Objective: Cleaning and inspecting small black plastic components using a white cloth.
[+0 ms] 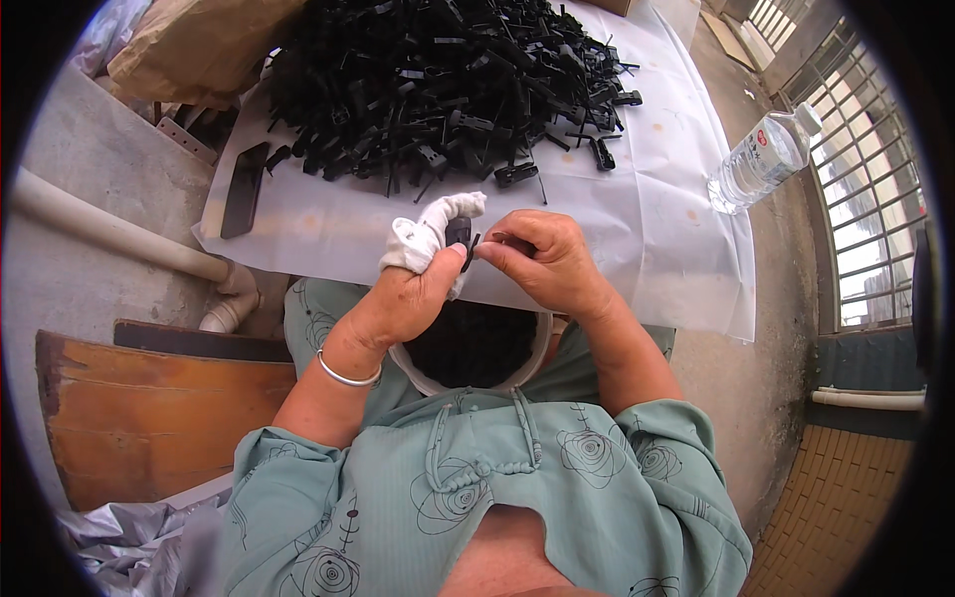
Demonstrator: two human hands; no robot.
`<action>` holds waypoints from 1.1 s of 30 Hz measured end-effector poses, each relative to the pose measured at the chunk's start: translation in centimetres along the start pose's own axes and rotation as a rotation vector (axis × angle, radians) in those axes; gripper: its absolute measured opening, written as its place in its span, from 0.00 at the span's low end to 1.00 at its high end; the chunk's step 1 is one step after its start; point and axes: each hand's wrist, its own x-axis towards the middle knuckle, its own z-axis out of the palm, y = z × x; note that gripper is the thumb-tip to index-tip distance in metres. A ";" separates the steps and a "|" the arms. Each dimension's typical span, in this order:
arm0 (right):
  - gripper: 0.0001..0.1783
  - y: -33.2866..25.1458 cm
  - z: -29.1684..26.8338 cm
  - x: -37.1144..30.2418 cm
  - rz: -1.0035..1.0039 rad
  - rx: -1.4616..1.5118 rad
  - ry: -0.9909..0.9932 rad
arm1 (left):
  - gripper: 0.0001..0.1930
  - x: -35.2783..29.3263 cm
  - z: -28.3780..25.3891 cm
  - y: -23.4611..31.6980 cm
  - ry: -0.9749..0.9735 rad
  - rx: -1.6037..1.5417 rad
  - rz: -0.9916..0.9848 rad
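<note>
My left hand [413,297], its fingers covered by a white cloth glove [413,242] with the thumb bare, is closed on a small black plastic part [459,233]. A thin dark strip stands up beside this part, close to my thumb. Just to the right, my right hand [553,261] is bare and pinched, its fingertips almost at the part. Something dark shows between its fingers, too hidden to name. Below both hands, a white bucket [544,350] holds a mass of black pieces between my knees.
A large heap of black plastic parts [438,99] covers the far side of the table, which has a white plastic sheet [647,224]. A phone [244,191] lies at the left edge, a water bottle [761,161] stands at the right. A brown board [159,418] leans at left.
</note>
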 end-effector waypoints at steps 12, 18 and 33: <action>0.12 -0.2 1.1 0.0 0.081 0.031 -0.110 | 0.13 0.5 1.4 -1.7 0.095 0.287 0.277; 0.13 0.0 2.7 -0.6 0.118 0.113 -0.024 | 0.14 0.2 1.5 -2.0 0.141 0.476 0.371; 0.15 -0.5 3.0 -0.4 0.011 0.048 0.060 | 0.13 -0.3 1.6 -1.2 0.152 0.455 0.349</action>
